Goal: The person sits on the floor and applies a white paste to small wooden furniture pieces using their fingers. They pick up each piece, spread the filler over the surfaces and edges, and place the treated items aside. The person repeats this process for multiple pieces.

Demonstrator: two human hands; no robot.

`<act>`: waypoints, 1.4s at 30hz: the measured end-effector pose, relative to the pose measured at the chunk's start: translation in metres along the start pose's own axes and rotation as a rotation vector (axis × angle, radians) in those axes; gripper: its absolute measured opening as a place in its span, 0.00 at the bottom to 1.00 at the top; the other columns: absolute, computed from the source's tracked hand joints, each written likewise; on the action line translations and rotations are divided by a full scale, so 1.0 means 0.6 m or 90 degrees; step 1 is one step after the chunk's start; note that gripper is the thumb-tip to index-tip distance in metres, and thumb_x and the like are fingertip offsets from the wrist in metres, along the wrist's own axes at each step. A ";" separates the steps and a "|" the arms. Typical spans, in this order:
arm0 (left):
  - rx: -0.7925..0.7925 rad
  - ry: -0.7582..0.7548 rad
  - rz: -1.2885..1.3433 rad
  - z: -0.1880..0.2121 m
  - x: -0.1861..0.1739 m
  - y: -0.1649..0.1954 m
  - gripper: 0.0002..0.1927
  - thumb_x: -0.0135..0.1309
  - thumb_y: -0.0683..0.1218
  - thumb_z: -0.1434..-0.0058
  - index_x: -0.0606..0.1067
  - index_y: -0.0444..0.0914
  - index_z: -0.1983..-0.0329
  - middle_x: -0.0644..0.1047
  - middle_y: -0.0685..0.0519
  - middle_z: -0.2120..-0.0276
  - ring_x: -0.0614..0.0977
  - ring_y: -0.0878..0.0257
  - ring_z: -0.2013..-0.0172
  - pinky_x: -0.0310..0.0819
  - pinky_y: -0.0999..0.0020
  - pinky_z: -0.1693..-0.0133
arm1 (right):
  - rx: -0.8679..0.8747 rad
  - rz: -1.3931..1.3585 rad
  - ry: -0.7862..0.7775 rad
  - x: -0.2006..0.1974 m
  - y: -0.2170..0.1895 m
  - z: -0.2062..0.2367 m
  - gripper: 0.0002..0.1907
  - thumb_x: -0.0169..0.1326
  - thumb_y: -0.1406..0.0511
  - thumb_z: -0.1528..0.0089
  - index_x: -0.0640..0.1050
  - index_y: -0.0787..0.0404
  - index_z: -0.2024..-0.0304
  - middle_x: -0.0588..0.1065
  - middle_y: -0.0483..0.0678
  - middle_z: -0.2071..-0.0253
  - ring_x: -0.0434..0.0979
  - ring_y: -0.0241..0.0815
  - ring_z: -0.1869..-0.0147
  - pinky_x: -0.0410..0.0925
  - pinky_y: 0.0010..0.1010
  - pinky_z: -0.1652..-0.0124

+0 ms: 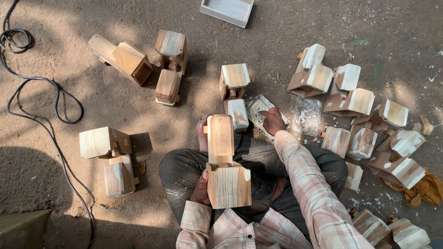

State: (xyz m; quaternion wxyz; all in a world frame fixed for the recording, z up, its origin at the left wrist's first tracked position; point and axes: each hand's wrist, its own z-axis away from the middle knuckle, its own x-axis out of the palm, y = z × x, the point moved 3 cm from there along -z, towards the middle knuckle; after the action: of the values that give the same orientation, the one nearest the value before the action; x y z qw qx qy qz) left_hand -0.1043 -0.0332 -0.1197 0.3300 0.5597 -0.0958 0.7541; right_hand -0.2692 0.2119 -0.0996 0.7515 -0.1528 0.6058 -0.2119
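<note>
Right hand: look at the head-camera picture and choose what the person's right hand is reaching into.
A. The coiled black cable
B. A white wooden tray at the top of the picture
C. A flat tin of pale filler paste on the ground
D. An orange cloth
C: the right hand rests on the flat tin of pale paste just ahead of the knees, while the left hand holds the wooden toy truck.

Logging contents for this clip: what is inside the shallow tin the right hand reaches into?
The right hand rests in the shallow tin. White paste-like smears show on its bare floor. The hand covers the tin's near end, so what lies under the fingers cannot be seen.
</note>
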 end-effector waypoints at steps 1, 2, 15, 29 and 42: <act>0.003 -0.008 0.009 0.000 0.001 0.001 0.41 0.67 0.64 0.45 0.71 0.32 0.38 0.80 0.45 0.50 0.84 0.56 0.51 0.84 0.59 0.53 | -0.015 -0.069 0.019 -0.002 0.003 -0.003 0.26 0.51 0.74 0.41 0.80 0.47 0.43 0.67 0.55 0.48 0.72 0.54 0.43 0.69 0.41 0.44; 0.003 -0.022 0.023 -0.001 0.002 0.001 0.40 0.67 0.63 0.43 0.71 0.33 0.39 0.80 0.45 0.50 0.84 0.55 0.51 0.84 0.58 0.53 | -0.029 -0.139 0.037 -0.003 0.005 -0.004 0.25 0.52 0.75 0.42 0.81 0.51 0.44 0.67 0.55 0.48 0.73 0.53 0.44 0.68 0.39 0.43; 0.038 0.008 0.000 -0.007 -0.029 0.001 0.41 0.64 0.65 0.40 0.69 0.35 0.34 0.79 0.48 0.45 0.82 0.58 0.46 0.81 0.60 0.46 | -0.229 -0.641 -0.083 -0.061 -0.041 0.239 0.19 0.54 0.74 0.34 0.75 0.61 0.41 0.70 0.50 0.48 0.73 0.36 0.49 0.73 0.29 0.55; 0.052 -0.007 -0.030 -0.004 -0.011 0.010 0.42 0.65 0.66 0.42 0.70 0.35 0.34 0.79 0.47 0.45 0.82 0.58 0.47 0.81 0.60 0.47 | -0.518 -0.184 0.119 -0.062 -0.095 0.322 0.31 0.58 0.82 0.43 0.78 0.48 0.43 0.69 0.48 0.46 0.69 0.33 0.62 0.66 0.24 0.65; 0.067 -0.017 -0.042 -0.003 -0.005 0.013 0.40 0.66 0.65 0.42 0.71 0.36 0.36 0.79 0.49 0.45 0.82 0.59 0.47 0.81 0.60 0.48 | -0.585 -0.143 0.215 -0.081 -0.111 0.325 0.34 0.63 0.80 0.44 0.76 0.44 0.42 0.70 0.45 0.50 0.66 0.32 0.65 0.66 0.26 0.66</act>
State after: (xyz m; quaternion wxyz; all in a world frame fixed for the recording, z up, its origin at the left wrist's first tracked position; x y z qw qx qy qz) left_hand -0.1098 -0.0395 -0.1213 0.3236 0.5890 -0.0421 0.7393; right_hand -0.0966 0.1735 0.0167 0.4706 -0.4957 0.7296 -0.0249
